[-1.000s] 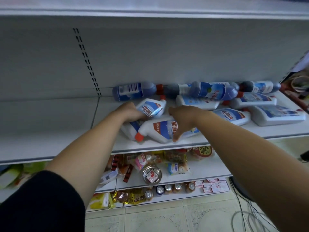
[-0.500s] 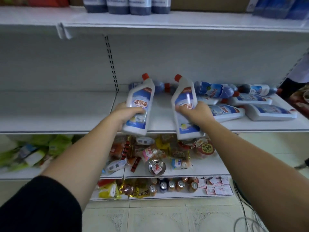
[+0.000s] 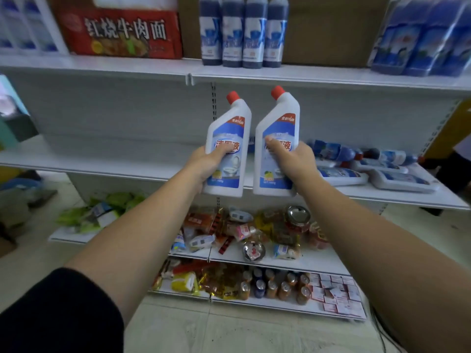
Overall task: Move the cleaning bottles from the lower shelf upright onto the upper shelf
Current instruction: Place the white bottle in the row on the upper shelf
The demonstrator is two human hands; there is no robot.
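Item one: my left hand (image 3: 209,163) has its fingers (image 3: 228,149) wrapped across the blue label of the left white bottle (image 3: 226,146), gripping it about the lower body. Item two: my right hand (image 3: 293,161) has its thumb (image 3: 271,146) pressed on the label of the right white bottle (image 3: 276,143) and the palm closed round its right side, a firm hold. Both bottles stand upright in the air, red caps up on angled necks, side by side and just apart, in front of the back panel between the two shelves. Their bases hang at about the front edge of the lower shelf (image 3: 114,163); their caps sit below the lip of the upper shelf (image 3: 318,77). Item three: on the lower shelf to the right, several more cleaning bottles (image 3: 382,169) lie on their sides, white ones near, dark blue ones far. Item four: on the upper shelf, four dark blue bottles (image 3: 243,34) stand upright in a row, a red noodle carton (image 3: 122,34) to their left, wrapped blue packs (image 3: 420,36) to their right. Item five: snack packets and small cans (image 3: 254,240) crowd the lowest shelves, beneath my forearms.
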